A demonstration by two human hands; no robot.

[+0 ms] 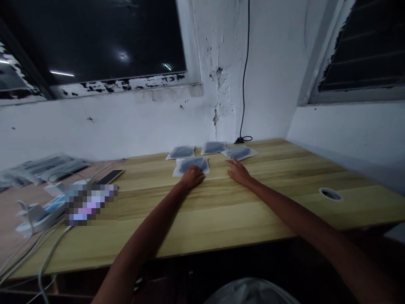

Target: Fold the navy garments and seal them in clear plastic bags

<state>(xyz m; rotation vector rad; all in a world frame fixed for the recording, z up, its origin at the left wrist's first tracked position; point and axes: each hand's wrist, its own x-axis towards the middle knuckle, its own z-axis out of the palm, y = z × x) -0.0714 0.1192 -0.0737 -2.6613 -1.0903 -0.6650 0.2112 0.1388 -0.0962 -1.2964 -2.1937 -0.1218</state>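
Several flat, frosted translucent packets with something dark inside lie near the wall at the back of the wooden desk. My left hand (192,177) rests on the near edge of the front packet (186,164), its fingers laid over it rather than wrapped round it. Fingers stretched, my right hand (238,171) reaches to the near left corner of the right packet (239,152); whether it touches is hard to tell. Behind them lie a middle packet (214,147) and a left packet (181,152). The dark contents cannot be made out.
On the left are a white power strip (41,217) with plugs and cables, a dark phone (109,177) and a blurred-out lit object (91,204). A pile of larger plastic-wrapped items (47,166) lies farther back. A round cable hole (330,194) opens at right; a black cable (244,84) hangs down the wall.
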